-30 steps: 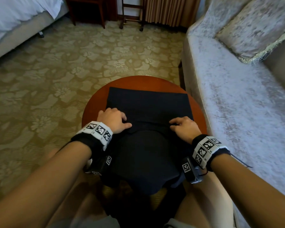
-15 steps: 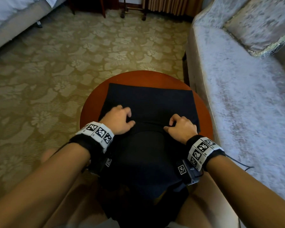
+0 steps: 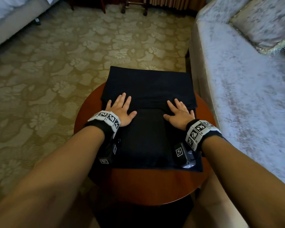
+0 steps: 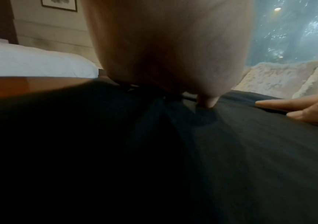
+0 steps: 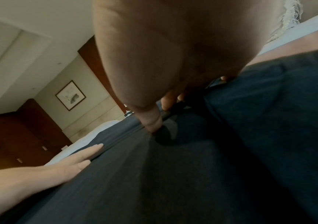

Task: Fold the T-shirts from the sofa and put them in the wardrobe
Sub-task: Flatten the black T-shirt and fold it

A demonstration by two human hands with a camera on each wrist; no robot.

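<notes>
Head view: fingers straight and spread, left hand and right hand pressed palm-down, grasping nothing, on one dark folded T-shirt. T-shirt lies on round wooden table; pale sofa just beside, patterned carpet beneath.

No legible text, brand or number is shown; only black-and-white square marker patterns are printed on the wristbands

Both forearms are bare, with no sleeves. Each wrist wears a black band topped by a white strap of square black-and-white coded markers. A small black camera box bearing similar markers hangs under each wrist.
</notes>
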